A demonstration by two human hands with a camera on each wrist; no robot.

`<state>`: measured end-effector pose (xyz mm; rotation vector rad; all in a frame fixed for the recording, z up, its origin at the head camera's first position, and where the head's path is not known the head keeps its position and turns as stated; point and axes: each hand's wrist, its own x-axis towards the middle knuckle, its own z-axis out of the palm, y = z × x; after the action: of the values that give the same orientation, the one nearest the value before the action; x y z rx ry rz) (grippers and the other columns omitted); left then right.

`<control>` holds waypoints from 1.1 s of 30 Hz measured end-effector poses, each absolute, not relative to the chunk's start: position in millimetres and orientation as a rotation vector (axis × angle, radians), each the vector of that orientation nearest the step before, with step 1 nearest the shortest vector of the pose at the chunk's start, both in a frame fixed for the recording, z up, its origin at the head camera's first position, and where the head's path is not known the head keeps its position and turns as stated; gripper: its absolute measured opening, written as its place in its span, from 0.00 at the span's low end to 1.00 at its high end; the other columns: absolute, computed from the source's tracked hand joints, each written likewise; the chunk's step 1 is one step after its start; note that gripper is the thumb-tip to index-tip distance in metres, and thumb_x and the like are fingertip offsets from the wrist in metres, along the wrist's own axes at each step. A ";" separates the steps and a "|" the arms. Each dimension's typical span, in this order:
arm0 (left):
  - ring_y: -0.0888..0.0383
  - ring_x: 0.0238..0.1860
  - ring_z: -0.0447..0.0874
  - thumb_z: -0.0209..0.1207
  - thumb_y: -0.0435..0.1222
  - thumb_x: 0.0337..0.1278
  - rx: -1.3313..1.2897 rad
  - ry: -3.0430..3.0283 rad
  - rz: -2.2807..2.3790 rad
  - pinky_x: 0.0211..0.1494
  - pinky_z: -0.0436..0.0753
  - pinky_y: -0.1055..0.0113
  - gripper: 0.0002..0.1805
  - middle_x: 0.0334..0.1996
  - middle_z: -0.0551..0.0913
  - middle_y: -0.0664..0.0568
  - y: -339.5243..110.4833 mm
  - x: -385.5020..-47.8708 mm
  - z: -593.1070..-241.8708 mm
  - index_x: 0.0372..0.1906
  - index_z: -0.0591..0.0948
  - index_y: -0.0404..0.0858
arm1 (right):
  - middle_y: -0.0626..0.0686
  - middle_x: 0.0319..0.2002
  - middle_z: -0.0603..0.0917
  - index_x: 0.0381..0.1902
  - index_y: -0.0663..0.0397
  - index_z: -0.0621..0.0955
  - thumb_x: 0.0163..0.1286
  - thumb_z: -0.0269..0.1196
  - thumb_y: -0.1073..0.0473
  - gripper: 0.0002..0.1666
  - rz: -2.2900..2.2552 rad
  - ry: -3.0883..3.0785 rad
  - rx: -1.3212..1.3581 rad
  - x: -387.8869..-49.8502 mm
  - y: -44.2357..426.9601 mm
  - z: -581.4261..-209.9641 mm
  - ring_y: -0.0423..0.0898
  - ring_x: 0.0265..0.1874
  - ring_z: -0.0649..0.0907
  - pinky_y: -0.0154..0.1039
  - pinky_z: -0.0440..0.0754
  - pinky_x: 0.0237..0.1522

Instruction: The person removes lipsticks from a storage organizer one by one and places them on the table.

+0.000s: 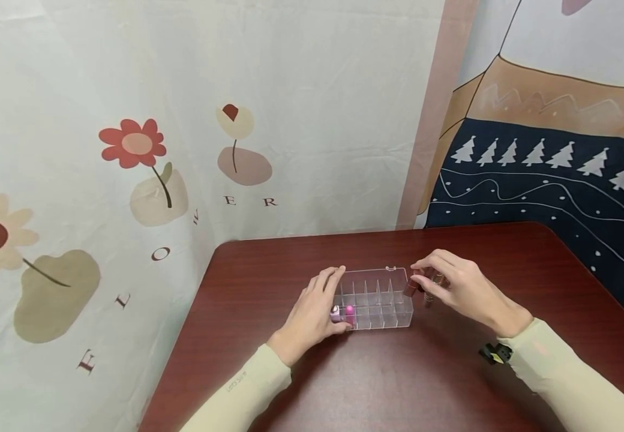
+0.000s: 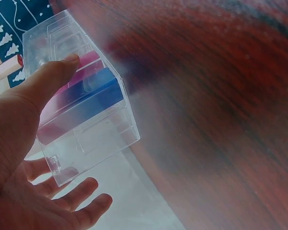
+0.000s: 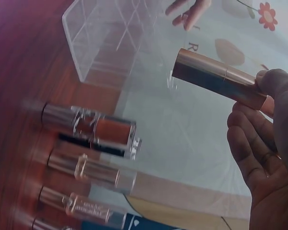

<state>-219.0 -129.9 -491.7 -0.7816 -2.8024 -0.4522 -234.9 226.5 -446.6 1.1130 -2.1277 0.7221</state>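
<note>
A clear plastic divided box [image 1: 379,315] stands on the table, with a pink tube [image 1: 350,314] and a purplish item [image 1: 336,312] in its left compartments. My left hand [image 1: 312,306] grips the box's left end; the left wrist view shows its thumb across the near wall, beside a blue and pink item [image 2: 93,98]. Just right of the box, my right hand [image 1: 460,291] pinches a dark red lipstick tube [image 1: 411,284], raised off the table. In the right wrist view this tube [image 3: 216,79] has gold-coloured ends, and my right hand [image 3: 269,139] holds one end.
Several lip gloss tubes stand in a row right of the box, among them an orange-red one [image 3: 113,130], a clear one [image 3: 98,172] and one with lettering [image 3: 93,207]. Behind the reddish-brown table [image 1: 344,384] hang a pale flower-patterned cloth [image 1: 317,120] and a dark tree-patterned one [image 1: 549,192].
</note>
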 end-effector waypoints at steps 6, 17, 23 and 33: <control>0.37 0.81 0.79 0.94 0.53 0.45 -0.780 -2.817 -0.470 0.75 0.90 0.39 0.74 0.85 0.72 0.43 -130.5 -219.7 -493.1 0.93 0.62 0.41 | 0.47 0.47 0.93 0.52 0.51 0.92 0.90 0.62 0.36 0.27 0.696 -2.153 1.052 -235.3 237.9 -443.7 0.38 0.35 0.88 0.22 0.88 0.42; 0.36 0.80 0.80 0.94 0.53 0.45 -0.780 -2.808 -0.478 0.75 0.91 0.39 0.73 0.84 0.73 0.42 -130.9 -219.5 -492.7 0.93 0.63 0.41 | 0.47 0.45 0.92 0.53 0.50 0.93 0.91 0.61 0.35 0.27 0.676 -2.161 0.978 -236.2 258.3 -442.8 0.40 0.34 0.84 0.22 0.83 0.38; 0.36 0.80 0.79 0.94 0.54 0.44 -0.775 -2.810 -0.464 0.75 0.90 0.40 0.74 0.84 0.73 0.42 -130.7 -220.2 -494.2 0.93 0.63 0.41 | 0.46 0.43 0.91 0.53 0.50 0.93 0.90 0.59 0.32 0.30 0.656 -2.177 0.933 -237.1 269.2 -443.9 0.37 0.36 0.83 0.20 0.82 0.39; 0.35 0.80 0.79 0.94 0.54 0.45 -0.782 -2.810 -0.467 0.75 0.90 0.39 0.74 0.84 0.73 0.41 -130.8 -222.5 -492.8 0.93 0.63 0.40 | 0.49 0.43 0.92 0.50 0.52 0.93 0.90 0.58 0.31 0.33 0.632 -2.162 0.903 -240.5 279.3 -448.8 0.42 0.34 0.86 0.20 0.84 0.41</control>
<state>-222.5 -130.8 -492.8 -0.7819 -2.8095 -0.4666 -240.5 279.3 -448.8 0.9030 -2.1621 0.6319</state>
